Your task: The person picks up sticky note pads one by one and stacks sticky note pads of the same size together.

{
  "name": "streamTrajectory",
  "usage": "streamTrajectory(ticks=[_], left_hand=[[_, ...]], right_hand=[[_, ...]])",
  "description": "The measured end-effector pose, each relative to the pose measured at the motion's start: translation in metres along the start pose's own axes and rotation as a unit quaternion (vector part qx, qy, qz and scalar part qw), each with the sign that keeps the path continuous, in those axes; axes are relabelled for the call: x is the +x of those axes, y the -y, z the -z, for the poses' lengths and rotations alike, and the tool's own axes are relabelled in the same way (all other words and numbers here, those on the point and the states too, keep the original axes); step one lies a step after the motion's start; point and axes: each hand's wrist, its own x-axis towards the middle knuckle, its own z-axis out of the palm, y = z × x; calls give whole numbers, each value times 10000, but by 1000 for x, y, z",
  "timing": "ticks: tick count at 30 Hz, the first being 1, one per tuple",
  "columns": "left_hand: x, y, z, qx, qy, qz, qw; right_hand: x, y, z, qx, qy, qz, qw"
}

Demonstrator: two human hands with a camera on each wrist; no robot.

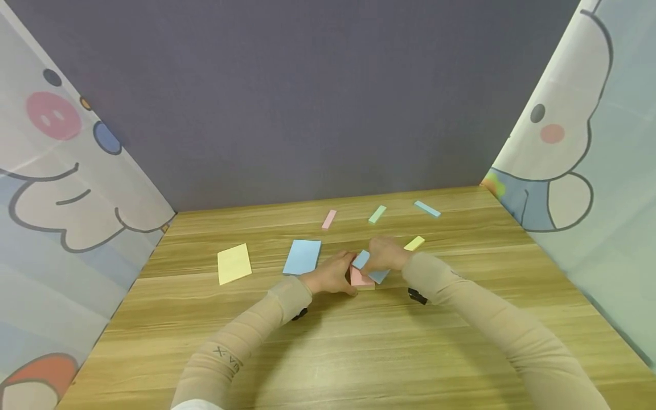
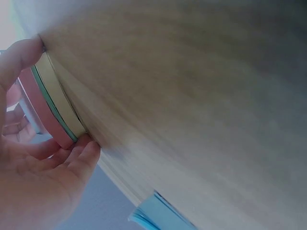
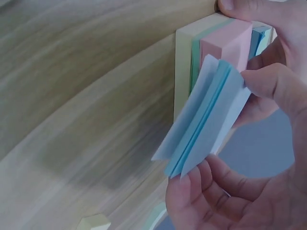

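Observation:
My left hand grips a stack of sticky note pads by its edges, thumb and fingers on opposite sides. The left wrist view shows a pink pad uppermost, then a thin green layer and a pale yellow pad against the table. My right hand pinches a blue sticky note pad between thumb and fingers, tilted beside the pink pad. Some of its sheets splay apart at one end. In the head view, the right hand covers the middle of this blue pad.
On the wooden table, another blue pad and a yellow pad lie to the left. Narrow pink, green, blue and yellow strips lie toward the back and right. A grey partition stands behind.

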Motion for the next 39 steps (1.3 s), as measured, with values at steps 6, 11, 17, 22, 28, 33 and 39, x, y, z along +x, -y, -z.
streamTrajectory(ticks=[6,11,17,22,28,33,39], left_hand=[[-1,0,0,-139,27,11,9999],[-3,-1,0,-259,7,-29,9997],[-3,-1,0,-215,7,-13,9998],[-2,0,0,-113,17,-16,9999],[-1,0,0,-102,20,-6,9999],[-1,0,-1,-148,26,8,9999],[-1,-1,0,-179,27,-2,9998]], right_hand=[[2,5,-3,-192,-62,70,9998],[1,7,-5,-165,-159,153,9996],[1,8,-7,60,-102,83,9999],[2,10,-7,342,28,-126,9993],[0,11,-8,469,10,-198,9987],[0,11,-8,518,16,-227,9984],[0,10,-7,378,70,-135,9992]])
